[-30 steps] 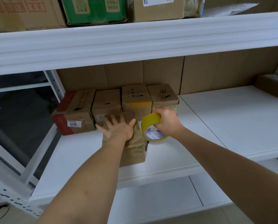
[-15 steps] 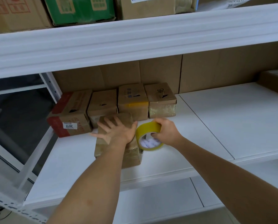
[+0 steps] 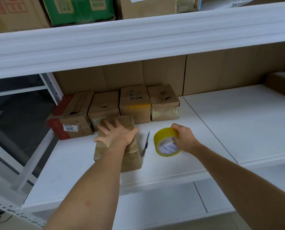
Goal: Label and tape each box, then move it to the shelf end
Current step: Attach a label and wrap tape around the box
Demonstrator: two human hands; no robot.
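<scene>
Head view, looking down on the white shelf (image 3: 221, 123). At its back left corner four taped cartons stand in a row (image 3: 135, 103) against the cardboard backing. The box in work (image 3: 130, 156) lies just in front of that row, near the shelf's left end, with its long axis running from the back toward the front edge.

My left hand (image 3: 118, 134) lies flat on the box top, fingers straight and spread, pressing it down; nothing is gripped. This hand is the nearer one to the box.

My right hand (image 3: 183, 138) is to the right of the box and apart from it. Its fingers curl round the yellow tape roll (image 3: 167, 141), which stands on edge on the shelf with its core facing me. Whether a loose tape end is free I cannot tell.

Between the box and the roll a slim utility knife (image 3: 146, 143) lies on the shelf, just beside the box's right side and parallel to its long axis.

Judgement: the next move turns on bringing the roll leftward across the knife to the box, then drawing tape along the box's long axis while the left hand steadies it.
</scene>
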